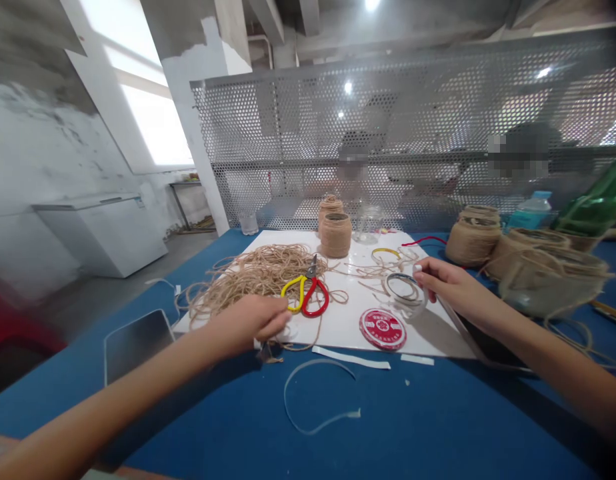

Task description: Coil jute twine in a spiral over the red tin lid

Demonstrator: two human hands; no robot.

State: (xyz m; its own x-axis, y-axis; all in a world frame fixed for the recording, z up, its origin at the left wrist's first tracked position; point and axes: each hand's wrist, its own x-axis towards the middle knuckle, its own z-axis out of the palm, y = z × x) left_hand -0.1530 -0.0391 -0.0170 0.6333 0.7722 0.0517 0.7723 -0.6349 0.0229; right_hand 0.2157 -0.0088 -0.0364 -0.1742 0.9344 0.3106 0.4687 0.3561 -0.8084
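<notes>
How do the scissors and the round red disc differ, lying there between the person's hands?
The scissors have a yellow and a red handle loop with slim blades; the disc is red with white markings. The scissors reach onto the tangled twine; the disc lies clear of it. The scissors are longer and narrow towards the tip; the disc is round. Both have red on them.

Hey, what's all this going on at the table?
A person is working with both bare hands over a white board. The left hand is beside the yellow handle of the scissors; whether it holds anything is unclear. The right hand is at a clear round item, perhaps a tape roll. Loose twine lies heaped on the left, a red disc lies near the front edge, and a twine-wrapped jar stands farther back.
</notes>
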